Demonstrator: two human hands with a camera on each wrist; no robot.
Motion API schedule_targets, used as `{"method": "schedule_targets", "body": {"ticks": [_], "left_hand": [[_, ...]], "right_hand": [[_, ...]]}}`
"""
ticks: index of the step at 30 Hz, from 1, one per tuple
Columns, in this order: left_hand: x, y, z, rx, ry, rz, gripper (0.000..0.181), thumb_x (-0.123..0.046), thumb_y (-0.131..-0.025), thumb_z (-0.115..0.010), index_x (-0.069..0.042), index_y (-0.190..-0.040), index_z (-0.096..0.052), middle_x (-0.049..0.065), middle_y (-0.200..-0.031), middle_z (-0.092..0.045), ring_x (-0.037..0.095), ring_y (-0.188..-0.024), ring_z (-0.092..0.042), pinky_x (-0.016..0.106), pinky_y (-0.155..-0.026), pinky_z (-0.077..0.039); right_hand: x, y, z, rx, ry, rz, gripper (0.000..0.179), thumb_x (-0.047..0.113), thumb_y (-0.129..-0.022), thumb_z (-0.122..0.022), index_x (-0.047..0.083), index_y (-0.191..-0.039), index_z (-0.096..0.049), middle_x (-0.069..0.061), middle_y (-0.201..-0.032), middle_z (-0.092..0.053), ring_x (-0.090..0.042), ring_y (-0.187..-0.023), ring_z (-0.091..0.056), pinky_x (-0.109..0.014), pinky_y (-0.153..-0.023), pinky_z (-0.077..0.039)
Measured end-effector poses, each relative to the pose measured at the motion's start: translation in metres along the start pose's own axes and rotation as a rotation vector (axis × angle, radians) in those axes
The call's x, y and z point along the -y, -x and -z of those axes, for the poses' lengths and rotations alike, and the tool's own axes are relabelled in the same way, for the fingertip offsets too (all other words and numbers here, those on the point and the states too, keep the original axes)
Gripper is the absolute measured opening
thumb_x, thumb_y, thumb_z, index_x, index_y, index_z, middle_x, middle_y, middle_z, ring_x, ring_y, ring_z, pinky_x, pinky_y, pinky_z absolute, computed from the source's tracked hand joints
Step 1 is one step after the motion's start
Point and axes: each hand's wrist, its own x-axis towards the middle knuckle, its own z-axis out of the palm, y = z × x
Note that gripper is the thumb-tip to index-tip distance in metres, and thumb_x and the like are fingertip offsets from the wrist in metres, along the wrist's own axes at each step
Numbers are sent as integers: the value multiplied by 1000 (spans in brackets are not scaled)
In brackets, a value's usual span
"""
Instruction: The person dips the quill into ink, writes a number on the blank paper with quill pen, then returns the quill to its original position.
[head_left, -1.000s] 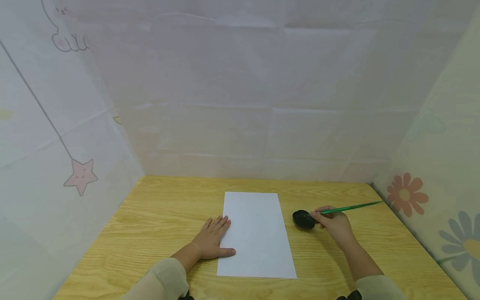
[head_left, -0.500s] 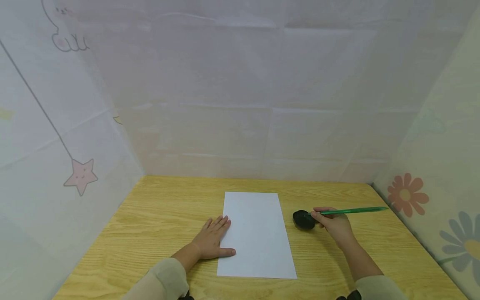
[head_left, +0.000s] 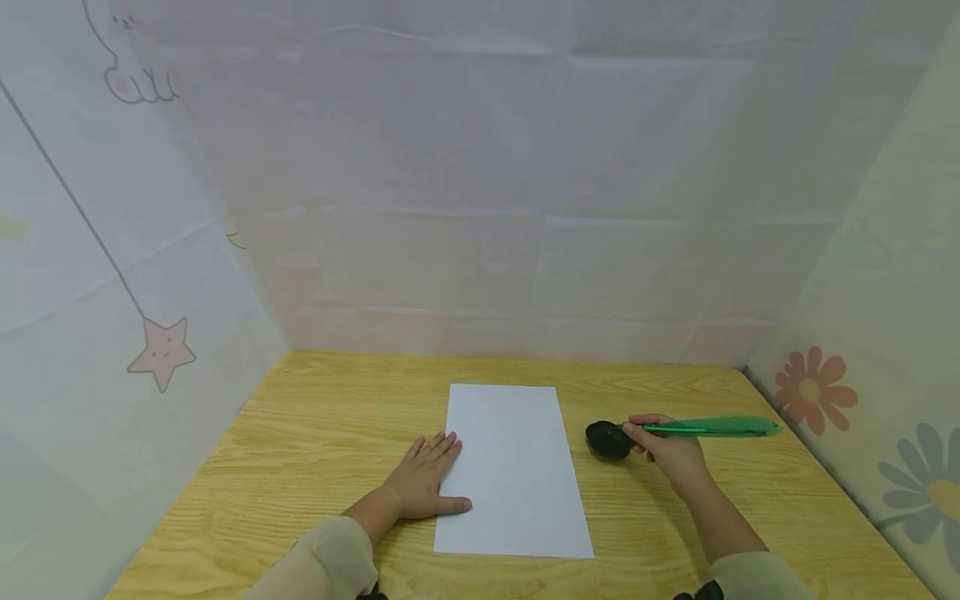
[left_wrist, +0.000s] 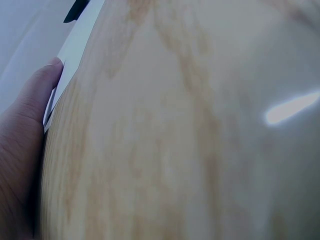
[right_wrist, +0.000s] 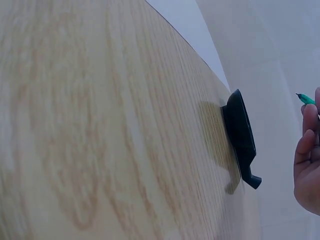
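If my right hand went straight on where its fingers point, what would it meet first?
Probably the black dish just left of your right hand in the head view. The right wrist view shows them apart, so your hand might pass above it.

We've got the paper [head_left: 517,475] flat on the desk [head_left: 337,417], midway between left and right edges, short of the far edge. Left hand [head_left: 426,483] lies across the paper's left edge. Dish [head_left: 606,442] sits on the desk just right of the paper, well in from the desk's right edge. Right hand [head_left: 671,454] is right of the dish, above the desk; its pen [head_left: 716,427] points back toward the right edge. Sheet [head_left: 480,183] hangs behind the far edge.
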Motion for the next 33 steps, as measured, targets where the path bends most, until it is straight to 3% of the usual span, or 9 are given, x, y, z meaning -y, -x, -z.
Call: {"method": "schedule_targets", "body": {"ticks": [17, 23, 33], "left_hand": [[0, 0, -1, 4, -10, 8, 103, -76, -84, -50, -10, -157, -22, 5, -166, -16, 25, -154, -12, 52, -124, -7], [-1, 0, -1, 6, -9, 10, 103, -77, -83, -50, -11, -157, -22, 5, -166, -16, 24, -154, -11, 52, -124, -7], [1, 0, -1, -24, 5, -19, 104, -78, -84, -47, -8, -156, -23, 9, -165, -18, 28, -154, -13, 55, -123, -8]], "right_hand": [[-1, 0, 1, 12, 35, -12, 62, 46, -90, -68, -1, -129, -59, 1, -88, -71, -14, -78, -63, -26, -67, -51], [-1, 0, 0, 1, 9, 11, 59, 42, -91, -68, -3, -129, -59, 4, -80, -68, -12, -73, -62, -26, -66, -52], [-2, 1, 1, 6, -34, 21, 54, 39, -91, -69, -4, -123, -61, 6, -85, -70, -11, -76, -66, -28, -73, -57]]}}
